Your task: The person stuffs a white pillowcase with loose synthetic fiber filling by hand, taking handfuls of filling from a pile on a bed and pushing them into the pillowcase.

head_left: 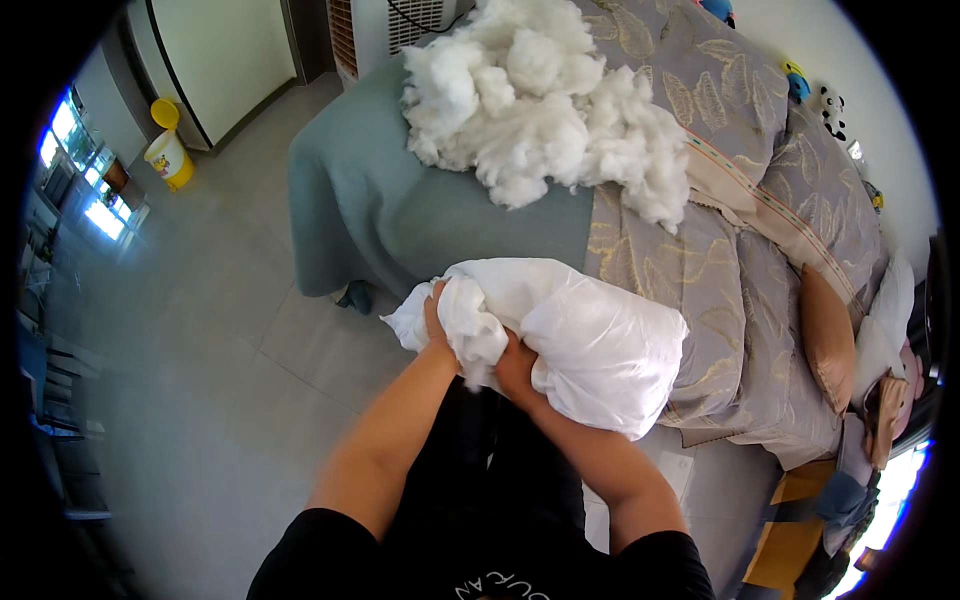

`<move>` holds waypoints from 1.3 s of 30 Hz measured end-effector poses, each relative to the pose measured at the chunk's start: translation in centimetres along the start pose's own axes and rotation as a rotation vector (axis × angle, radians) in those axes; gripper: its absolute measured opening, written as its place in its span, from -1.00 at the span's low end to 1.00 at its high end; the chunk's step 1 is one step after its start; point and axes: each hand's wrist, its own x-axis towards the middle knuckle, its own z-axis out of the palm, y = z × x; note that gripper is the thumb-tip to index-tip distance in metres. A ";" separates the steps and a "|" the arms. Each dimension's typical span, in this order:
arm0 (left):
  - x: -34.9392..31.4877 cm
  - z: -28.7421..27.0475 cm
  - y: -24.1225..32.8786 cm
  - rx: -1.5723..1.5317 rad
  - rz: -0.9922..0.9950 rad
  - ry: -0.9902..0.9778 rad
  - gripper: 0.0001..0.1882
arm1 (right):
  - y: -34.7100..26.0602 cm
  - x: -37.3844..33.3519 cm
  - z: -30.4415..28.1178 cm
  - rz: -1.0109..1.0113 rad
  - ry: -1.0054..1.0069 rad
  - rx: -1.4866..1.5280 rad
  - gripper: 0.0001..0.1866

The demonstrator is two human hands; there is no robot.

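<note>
**A:** What are the two hands doing?

**B:** Both are at the open end of a white pillow case [590,340] that lies on the near edge of the bed [420,215]. The left hand [437,325] has its fingers [436,296] curled shut on a bunched fold of the white cloth. The right hand [518,368] is pressed against the case just beside it; its fingers are buried in the fabric, so I cannot tell whether they are together or apart.

**A:** How full is the case?

**B:** It looks puffed and rounded, bulging away to the right of the hands. A wad of white filling [475,330] shows between the two hands at the mouth.

**A:** Count things for me.

**B:** Two hands, one white case, one big loose heap of white stuffing [540,105] farther up the bed, well apart from the hands. One grey-green sheet [360,190] covers the bed's near corner, and one grey quilt with a gold leaf pattern [720,250] lies over the right side. One tan pillow [827,340] sits at the far right edge.

**A:** Anything off the bed?

**B:** A yellow and white bin [170,155] stands on the tiled floor [220,380] at the upper left, near a white door [225,50].

**A:** Where is the case relative to the body?

**B:** Directly ahead, hands at its left end.
</note>
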 end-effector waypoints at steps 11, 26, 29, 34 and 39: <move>-4.1 -4.3 4.3 -0.010 0.169 0.019 -0.11 | 3.5 1.5 6.7 0.479 -0.164 0.502 -0.50; -1.5 -14.8 17.7 -1.523 -0.102 -0.355 -0.62 | -2.5 -2.0 -28.2 -0.484 0.411 -0.228 -0.62; 1.5 -15.6 9.0 -0.888 -0.150 -0.163 -0.57 | 1.2 -5.0 -23.1 -0.280 0.224 -0.363 -0.69; 1.9 -18.4 14.1 -0.256 0.487 0.088 -0.46 | 3.8 -8.4 -22.1 -0.328 0.112 -0.301 -0.91; -1.3 -14.0 22.3 -0.249 1.065 -0.569 -0.59 | 6.3 -5.6 -20.3 -0.454 0.432 -0.169 -0.91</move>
